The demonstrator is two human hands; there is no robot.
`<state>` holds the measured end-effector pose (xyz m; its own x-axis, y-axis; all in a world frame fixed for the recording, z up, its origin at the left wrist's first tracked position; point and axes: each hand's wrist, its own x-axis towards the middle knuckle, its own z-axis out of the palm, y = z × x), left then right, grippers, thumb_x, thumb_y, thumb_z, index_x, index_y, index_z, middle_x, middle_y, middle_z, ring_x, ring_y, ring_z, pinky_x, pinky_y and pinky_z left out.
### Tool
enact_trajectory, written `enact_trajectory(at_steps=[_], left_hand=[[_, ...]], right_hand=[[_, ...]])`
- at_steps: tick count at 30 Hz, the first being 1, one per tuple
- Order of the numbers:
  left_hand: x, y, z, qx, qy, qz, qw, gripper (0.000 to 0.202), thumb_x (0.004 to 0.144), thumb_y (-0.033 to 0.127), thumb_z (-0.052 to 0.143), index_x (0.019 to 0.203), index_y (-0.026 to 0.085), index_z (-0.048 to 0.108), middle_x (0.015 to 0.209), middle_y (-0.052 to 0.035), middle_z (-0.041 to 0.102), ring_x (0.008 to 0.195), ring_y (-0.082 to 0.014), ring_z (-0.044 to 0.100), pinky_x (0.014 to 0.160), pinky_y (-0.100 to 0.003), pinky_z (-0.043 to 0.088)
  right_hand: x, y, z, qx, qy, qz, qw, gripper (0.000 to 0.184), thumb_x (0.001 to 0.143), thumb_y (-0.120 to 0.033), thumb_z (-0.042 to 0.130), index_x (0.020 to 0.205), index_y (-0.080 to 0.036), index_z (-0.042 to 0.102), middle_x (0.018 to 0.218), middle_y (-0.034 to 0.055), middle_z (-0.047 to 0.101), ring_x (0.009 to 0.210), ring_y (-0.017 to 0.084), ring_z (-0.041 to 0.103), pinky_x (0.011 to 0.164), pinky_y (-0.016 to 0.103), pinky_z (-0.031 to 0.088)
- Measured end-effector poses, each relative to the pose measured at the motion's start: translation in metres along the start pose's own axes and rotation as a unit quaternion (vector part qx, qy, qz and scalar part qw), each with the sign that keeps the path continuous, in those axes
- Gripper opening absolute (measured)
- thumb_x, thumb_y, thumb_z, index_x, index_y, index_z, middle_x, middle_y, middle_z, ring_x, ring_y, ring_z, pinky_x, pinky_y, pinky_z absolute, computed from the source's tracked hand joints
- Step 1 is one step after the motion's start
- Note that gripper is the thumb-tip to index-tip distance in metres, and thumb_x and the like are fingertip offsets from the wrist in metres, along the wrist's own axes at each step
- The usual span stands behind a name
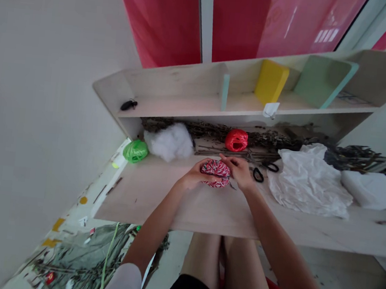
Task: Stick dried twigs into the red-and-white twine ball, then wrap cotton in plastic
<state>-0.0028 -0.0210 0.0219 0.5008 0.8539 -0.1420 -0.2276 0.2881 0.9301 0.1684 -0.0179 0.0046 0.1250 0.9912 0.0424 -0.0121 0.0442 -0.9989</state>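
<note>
My left hand (pixel 195 173) held the red-and-white twine ball (pixel 215 173) from the near side, fingers curled closed around it. My right hand (pixel 240 171) gripped the opposite side, fingers partly closed over the top. The ball sat between both hands, at the bench (pixel 173 202) — just beside the scissors (pixel 262 170) and near the red ball (pixel 236 140).

No words, numbers or brands can be read in this view. At one o'clock, a small white paper tag (pixel 270 109) hangs at the edge of a pale wooden shelf (pixel 184 98), blank or too blurred to tell. At two o'clock, a flat sheet (pixel 353 98) on that shelf carries faint marks, too small to read.
</note>
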Motion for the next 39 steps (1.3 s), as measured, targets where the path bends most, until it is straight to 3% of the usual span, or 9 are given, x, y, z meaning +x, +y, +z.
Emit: enact_trajectory(at_steps=[3, 8, 12, 19, 24, 29, 32, 39], left_hand=[[0.0, -0.001, 0.001, -0.025, 0.004, 0.006, 1.0, 0.056, 0.041, 0.014, 0.089, 0.09, 0.014, 0.063, 0.081, -0.0021, 0.068, 0.078, -0.0187, 0.066, 0.084, -0.038, 0.05], [0.003, -0.005, -0.003, -0.077, 0.025, 0.032, 0.996, 0.054, 0.048, 0.013, 0.086, 0.097, 0.015, 0.063, 0.092, -0.0053, 0.071, 0.09, -0.022, 0.067, 0.091, -0.039, 0.049], [0.009, -0.008, -0.012, -0.138, 0.031, 0.041, 0.989, 0.048, 0.057, 0.02, 0.081, 0.102, 0.016, 0.065, 0.106, -0.0091, 0.071, 0.105, -0.0264, 0.064, 0.097, -0.041, 0.047], [0.015, -0.009, -0.02, -0.202, 0.104, 0.034, 0.973, 0.03, 0.07, 0.018, 0.069, 0.099, 0.015, 0.068, 0.1, -0.0077, 0.073, 0.107, -0.0245, 0.064, 0.099, -0.04, 0.047], [0.019, -0.009, -0.021, -0.22, 0.136, 0.06, 0.964, 0.028, 0.077, 0.026, 0.066, 0.104, 0.019, 0.067, 0.114, -0.0057, 0.069, 0.114, -0.0219, 0.061, 0.1, -0.035, 0.048], [0.023, -0.008, -0.034, -0.204, 0.157, 0.125, 0.958, 0.037, 0.073, 0.037, 0.071, 0.108, 0.026, 0.065, 0.125, -0.0009, 0.064, 0.12, -0.0204, 0.057, 0.099, -0.035, 0.048], [0.026, -0.007, -0.039, -0.192, 0.206, 0.136, 0.95, 0.042, 0.067, 0.037, 0.076, 0.106, 0.025, 0.066, 0.123, -0.0022, 0.065, 0.117, -0.0201, 0.058, 0.095, -0.032, 0.05], [0.028, -0.01, -0.029, -0.061, 0.297, 0.151, 0.941, 0.054, 0.059, 0.039, 0.082, 0.103, 0.017, 0.061, 0.103, -0.0062, 0.069, 0.092, -0.0165, 0.066, 0.086, -0.033, 0.051]], right_hand=[[0.0, 0.001, 0.003, -0.078, 0.021, -0.079, 0.994, 0.046, 0.067, -0.062, 0.065, 0.058, -0.017, 0.065, 0.057, 0.001, 0.059, 0.053, 0.011, 0.046, 0.052, 0.025, 0.036], [0.002, 0.01, 0.004, -0.135, 0.016, -0.107, 0.985, 0.037, 0.076, -0.048, 0.056, 0.066, -0.015, 0.069, 0.064, 0.0051, 0.067, 0.06, 0.016, 0.054, 0.058, 0.026, 0.042], [0.002, 0.02, 0.009, -0.174, -0.027, -0.114, 0.978, 0.026, 0.073, -0.034, 0.051, 0.068, -0.015, 0.068, 0.063, 0.0046, 0.065, 0.059, 0.016, 0.054, 0.056, 0.025, 0.04], [-0.002, 0.028, 0.02, -0.204, -0.039, -0.141, 0.968, 0.028, 0.078, -0.035, 0.047, 0.074, -0.015, 0.065, 0.064, 0.0049, 0.065, 0.057, 0.015, 0.052, 0.056, 0.025, 0.038], [-0.008, 0.028, 0.025, -0.234, -0.063, -0.166, 0.956, 0.026, 0.084, -0.034, 0.045, 0.075, -0.017, 0.063, 0.065, 0.003, 0.062, 0.058, 0.014, 0.051, 0.059, 0.026, 0.038], [-0.018, 0.021, 0.031, -0.235, -0.113, -0.173, 0.95, 0.028, 0.088, -0.039, 0.044, 0.072, -0.021, 0.057, 0.065, 0.0015, 0.058, 0.06, 0.015, 0.051, 0.062, 0.026, 0.037], [-0.023, 0.017, 0.034, -0.231, -0.141, -0.173, 0.947, 0.033, 0.09, -0.044, 0.043, 0.071, -0.021, 0.057, 0.062, 0.0006, 0.055, 0.059, 0.015, 0.048, 0.061, 0.026, 0.035], [-0.02, 0.011, 0.03, -0.143, -0.141, -0.141, 0.969, 0.042, 0.085, -0.056, 0.052, 0.067, -0.019, 0.06, 0.055, -0.0029, 0.042, 0.052, 0.011, 0.037, 0.052, 0.026, 0.028]])
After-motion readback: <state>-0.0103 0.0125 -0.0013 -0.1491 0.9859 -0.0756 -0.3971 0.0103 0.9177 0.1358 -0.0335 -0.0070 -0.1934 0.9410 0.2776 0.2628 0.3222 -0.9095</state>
